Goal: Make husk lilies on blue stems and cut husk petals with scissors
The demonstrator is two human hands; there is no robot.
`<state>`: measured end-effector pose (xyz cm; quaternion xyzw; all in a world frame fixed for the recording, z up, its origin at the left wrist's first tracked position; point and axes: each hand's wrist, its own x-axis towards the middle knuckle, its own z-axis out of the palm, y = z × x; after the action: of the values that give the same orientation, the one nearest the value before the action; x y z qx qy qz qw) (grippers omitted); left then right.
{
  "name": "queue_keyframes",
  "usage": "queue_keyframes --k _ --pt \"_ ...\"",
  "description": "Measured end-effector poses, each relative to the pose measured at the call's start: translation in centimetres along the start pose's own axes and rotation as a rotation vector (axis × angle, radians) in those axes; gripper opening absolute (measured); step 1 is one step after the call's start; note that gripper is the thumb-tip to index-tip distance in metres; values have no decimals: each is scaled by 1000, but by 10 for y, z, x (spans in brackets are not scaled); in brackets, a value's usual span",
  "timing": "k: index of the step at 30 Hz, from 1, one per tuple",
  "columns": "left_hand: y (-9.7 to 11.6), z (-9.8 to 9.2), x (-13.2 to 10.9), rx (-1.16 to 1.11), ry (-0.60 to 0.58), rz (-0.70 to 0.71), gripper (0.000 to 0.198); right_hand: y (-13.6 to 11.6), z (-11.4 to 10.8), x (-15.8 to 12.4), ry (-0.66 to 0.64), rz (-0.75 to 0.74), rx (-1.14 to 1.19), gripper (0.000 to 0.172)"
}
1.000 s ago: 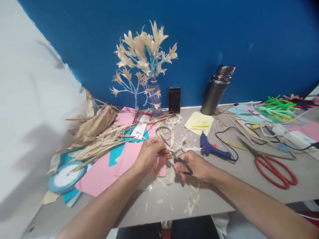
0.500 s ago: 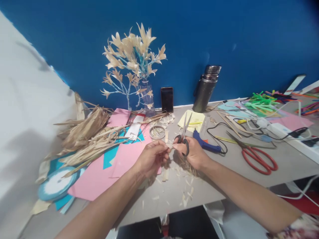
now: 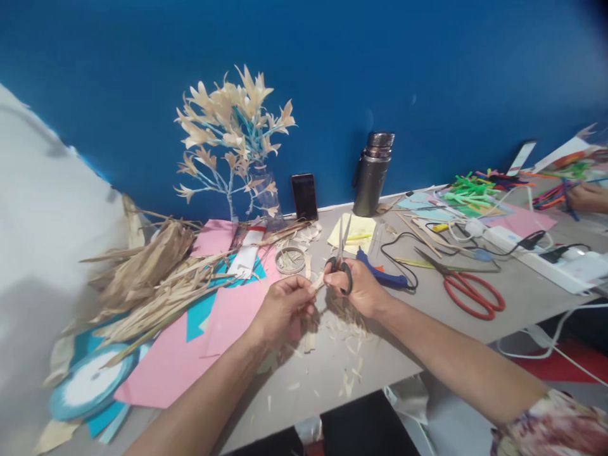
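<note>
My left hand [image 3: 285, 310] is closed in a pinch on one end of a short pale strip of dried husk [image 3: 320, 280]. My right hand [image 3: 365, 290] has black-handled scissors [image 3: 348, 278] hooked on its fingers, blades pointing away toward the wall and slightly parted. Its thumb and fingertip meet the strip's other end, so the piece spans the small gap between both hands. Below the right hand lies a heap of thin husk shavings [image 3: 349, 311]. Beyond the left hand sits a roll of tape [image 3: 291, 260].
Dried husks [image 3: 161, 272] and pink paper [image 3: 164, 361] cover the left side, near a blue ribbon spool [image 3: 92, 383]. Husk flowers [image 3: 232, 107], a phone [image 3: 304, 196] and a flask [image 3: 373, 177] stand by the wall. Rightward are a glue gun [image 3: 384, 275], red-handled scissors [image 3: 475, 294] and another person's hand [image 3: 589, 197].
The view has turned right, and another person's hand now shows at the far edge. My hands have drawn slightly apart, exposing more of the strip between them.
</note>
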<state>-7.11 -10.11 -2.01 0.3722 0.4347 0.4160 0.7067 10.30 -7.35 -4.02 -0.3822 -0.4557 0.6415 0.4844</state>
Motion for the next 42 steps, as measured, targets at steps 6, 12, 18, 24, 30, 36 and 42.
queue_keyframes --k 6,12,18,24,30,36,42 --pt "2 0 2 -57 44 2 22 -2 -1 3 -14 12 63 27" --pt "-4 -4 4 9 -9 15 14 -6 -1 0 -34 -7 -1 27" --pt "-8 -8 5 55 -65 1 14 -7 2 -7 -79 -16 -180 27" --pt "-8 -3 3 -78 -98 47 15 -5 6 -7 74 -143 -187 27" --pt "-11 7 1 -127 -58 16 25 2 13 -8 106 -165 -205 26" --pt "-10 4 2 -164 -2 59 21 9 16 -12 -27 -72 -87 36" --pt "-2 0 3 -93 118 232 15 9 6 -10 -314 -16 -271 54"
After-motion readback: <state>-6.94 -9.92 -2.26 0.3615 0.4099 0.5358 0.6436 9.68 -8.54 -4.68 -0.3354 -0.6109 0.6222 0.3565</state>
